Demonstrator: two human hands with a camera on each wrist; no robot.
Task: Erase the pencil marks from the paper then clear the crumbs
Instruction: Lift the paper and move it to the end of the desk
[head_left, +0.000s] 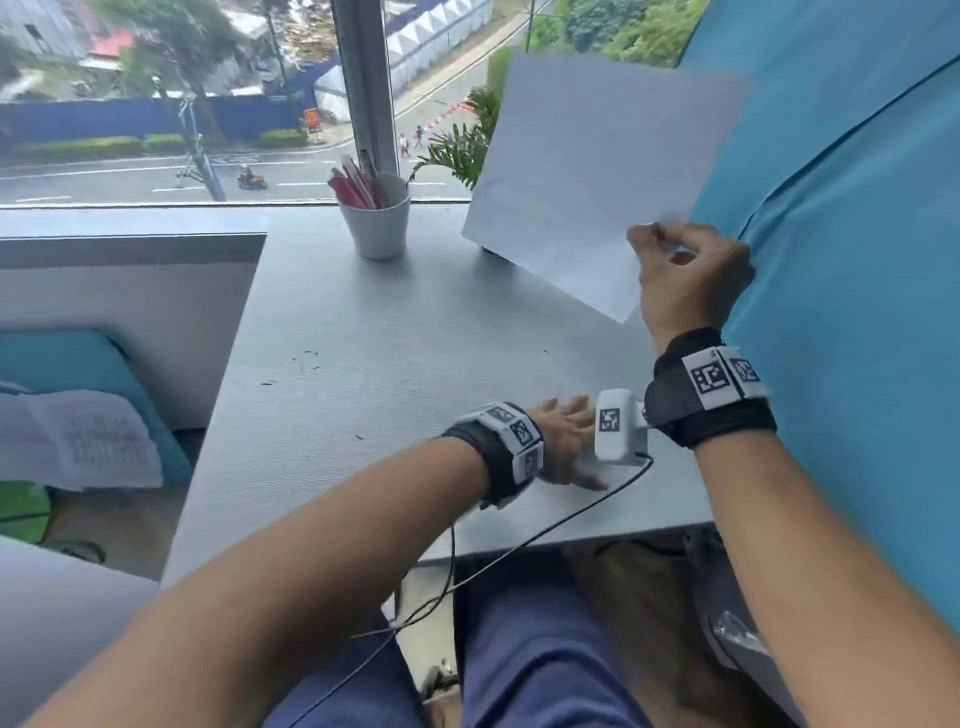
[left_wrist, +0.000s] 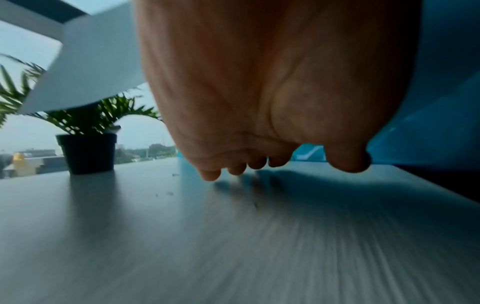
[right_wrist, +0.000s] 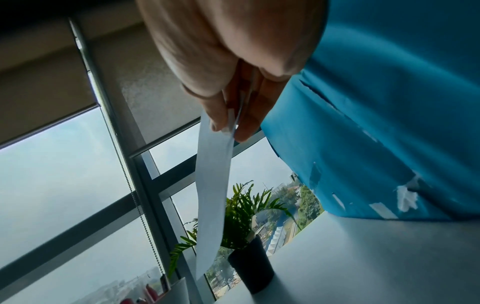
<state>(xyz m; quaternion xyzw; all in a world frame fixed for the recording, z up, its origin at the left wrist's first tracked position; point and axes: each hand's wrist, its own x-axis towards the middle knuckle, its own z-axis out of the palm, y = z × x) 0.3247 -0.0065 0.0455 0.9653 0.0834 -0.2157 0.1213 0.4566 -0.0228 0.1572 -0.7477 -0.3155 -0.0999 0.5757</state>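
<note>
My right hand (head_left: 670, 249) pinches the near edge of a white sheet of paper (head_left: 597, 166) and holds it tilted up above the back right of the grey desk (head_left: 363, 322). In the right wrist view the paper (right_wrist: 211, 195) hangs edge-on from the pinching fingers (right_wrist: 221, 115). My left hand (head_left: 569, 441) lies flat on the desk near the front edge, fingers straight, partly hidden behind the right wrist camera. Its fingertips (left_wrist: 210, 174) touch the surface. Small dark eraser crumbs (head_left: 306, 361) lie scattered on the desk's left half, some crumbs (left_wrist: 168, 193) near the left hand.
A white cup of pens (head_left: 376, 218) stands at the back by the window. A potted plant (left_wrist: 88, 148) stands behind the lifted paper. A blue fabric wall (head_left: 857, 260) bounds the right side. A low partition and blue cushion with papers (head_left: 78, 441) lie left.
</note>
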